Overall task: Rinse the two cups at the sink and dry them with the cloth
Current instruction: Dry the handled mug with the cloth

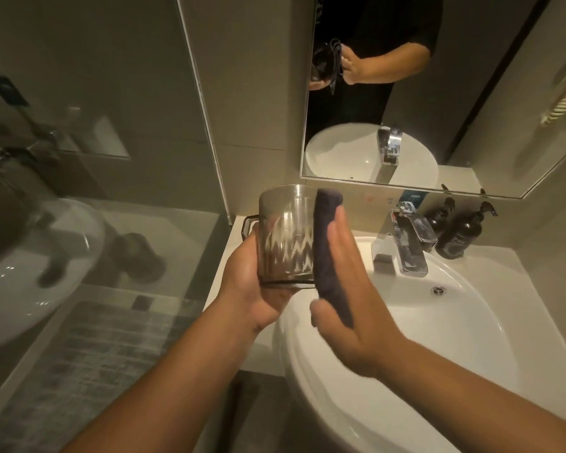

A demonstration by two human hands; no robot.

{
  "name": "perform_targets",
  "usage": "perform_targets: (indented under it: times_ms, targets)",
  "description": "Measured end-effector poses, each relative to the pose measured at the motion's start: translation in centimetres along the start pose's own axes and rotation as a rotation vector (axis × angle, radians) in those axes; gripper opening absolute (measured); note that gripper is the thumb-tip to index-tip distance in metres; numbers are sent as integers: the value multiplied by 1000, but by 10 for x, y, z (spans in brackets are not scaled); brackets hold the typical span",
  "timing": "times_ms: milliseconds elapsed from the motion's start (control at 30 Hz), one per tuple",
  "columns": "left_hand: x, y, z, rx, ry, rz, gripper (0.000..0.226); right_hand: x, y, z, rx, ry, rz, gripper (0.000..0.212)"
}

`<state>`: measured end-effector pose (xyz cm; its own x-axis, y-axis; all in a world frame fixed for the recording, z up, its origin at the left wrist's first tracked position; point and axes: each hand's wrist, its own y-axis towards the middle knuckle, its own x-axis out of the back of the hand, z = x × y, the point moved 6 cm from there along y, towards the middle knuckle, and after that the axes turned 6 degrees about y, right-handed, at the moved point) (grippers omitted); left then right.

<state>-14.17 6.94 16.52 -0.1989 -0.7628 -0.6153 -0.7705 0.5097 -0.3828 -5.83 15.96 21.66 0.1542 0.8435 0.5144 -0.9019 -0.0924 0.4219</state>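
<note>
Gripping the cup [286, 237] upright, left hand [252, 289]; right hand [350, 308] flat-open, pressing cloth [329, 253] against it.

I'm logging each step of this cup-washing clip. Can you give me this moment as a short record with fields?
stage: drying, judged from cloth against cup
left hand: grips the clear cup from its left side, cup upright
right hand: flat, pressing the dark cloth to the cup's right side
cup handle: points left, away from the cloth
position: over the left edge of the white sink
faucet: no water seen running
second cup: not in view
background: two dark pump bottles beside the faucet
</note>
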Motion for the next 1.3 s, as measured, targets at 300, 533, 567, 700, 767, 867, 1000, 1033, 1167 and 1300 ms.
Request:
perform_targets:
  times_ms: [300,533,567,700,767,867,1000,1033,1167,1300]
  targets:
    - [-11,8,0,70,37,5,53,22,18,-1,-106,248,-53,82]
    - [-3,-4,-42,-568,703,-421,35,21,11,6,-39,-31,-124,76]
    - [-10,1,-34,-460,631,-268,52,20,11,9,-4,-95,-111,76]
    - [-25,9,-6,-150,376,141,87,14,12,18,95,-299,-65,74]
    - [-23,11,-1,-107,286,182,82,12,9,20,100,-335,-64,73]
    - [-19,9,6,-81,246,240,73,11,7,22,107,-325,-47,73]
    - [-16,5,6,-89,216,213,64,22,17,16,73,-174,-7,73]
    - [-16,4,7,-85,202,195,63,26,21,12,38,-125,12,73]
    - [-23,-2,8,-61,72,214,62,33,33,5,-39,-41,69,73]
    - [-28,-3,-7,-130,-23,288,62,24,11,19,90,-84,81,76]
